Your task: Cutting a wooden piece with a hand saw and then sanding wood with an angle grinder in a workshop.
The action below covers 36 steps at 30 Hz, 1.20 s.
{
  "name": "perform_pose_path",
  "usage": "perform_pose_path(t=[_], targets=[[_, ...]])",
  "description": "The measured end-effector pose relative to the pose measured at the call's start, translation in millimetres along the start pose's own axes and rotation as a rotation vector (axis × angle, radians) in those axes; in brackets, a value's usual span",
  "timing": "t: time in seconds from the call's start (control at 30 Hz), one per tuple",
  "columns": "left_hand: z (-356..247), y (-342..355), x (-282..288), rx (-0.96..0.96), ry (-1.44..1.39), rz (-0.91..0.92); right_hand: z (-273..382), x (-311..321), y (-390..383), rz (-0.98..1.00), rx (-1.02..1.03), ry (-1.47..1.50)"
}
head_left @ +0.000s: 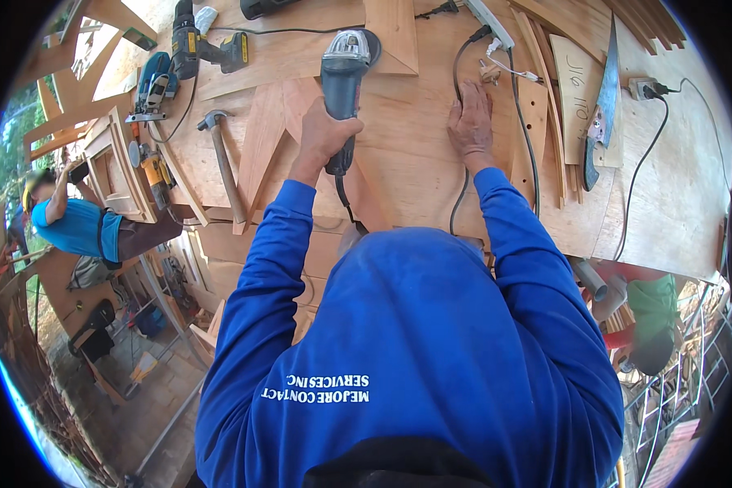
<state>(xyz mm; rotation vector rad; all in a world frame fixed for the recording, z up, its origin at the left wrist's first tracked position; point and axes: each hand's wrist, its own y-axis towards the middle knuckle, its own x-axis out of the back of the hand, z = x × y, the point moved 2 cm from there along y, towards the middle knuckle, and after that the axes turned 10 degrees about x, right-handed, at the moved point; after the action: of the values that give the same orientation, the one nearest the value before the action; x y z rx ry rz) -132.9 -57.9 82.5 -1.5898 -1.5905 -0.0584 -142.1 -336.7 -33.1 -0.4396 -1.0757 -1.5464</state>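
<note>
My left hand is wrapped round the body of a dark angle grinder. Its head points away from me, and its disc shows at the far right side, next to a light wooden board. From the grinder's rear a black cord runs back toward my body. My right hand lies flat on the plywood tabletop, fingers stretched forward over a black cable. A small plug sits just beyond its fingertips. Left of the grinder, crossing wood strips lie beside a claw hammer.
A cordless drill, a teal jigsaw and an orange power tool lie at the left. A power strip, wood strips and a handsaw are at the right. Another person stands far left.
</note>
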Motion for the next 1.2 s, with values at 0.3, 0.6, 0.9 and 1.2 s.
perform_pose_path(t=[0.3,0.6,0.9,1.2], targets=[[-1,-4,-4,-0.108,0.103,0.07,-3,2,0,-0.021,0.0,0.056],[-3,-13,-14,-0.123,0.181,0.097,0,1,3,-0.015,0.003,0.034],[-3,53,52,-0.007,-0.118,-0.171,3,0,4,-0.011,0.006,-0.003],[-54,98,23,-0.045,-0.128,-0.053,6,5,5,0.015,0.0,0.005]])
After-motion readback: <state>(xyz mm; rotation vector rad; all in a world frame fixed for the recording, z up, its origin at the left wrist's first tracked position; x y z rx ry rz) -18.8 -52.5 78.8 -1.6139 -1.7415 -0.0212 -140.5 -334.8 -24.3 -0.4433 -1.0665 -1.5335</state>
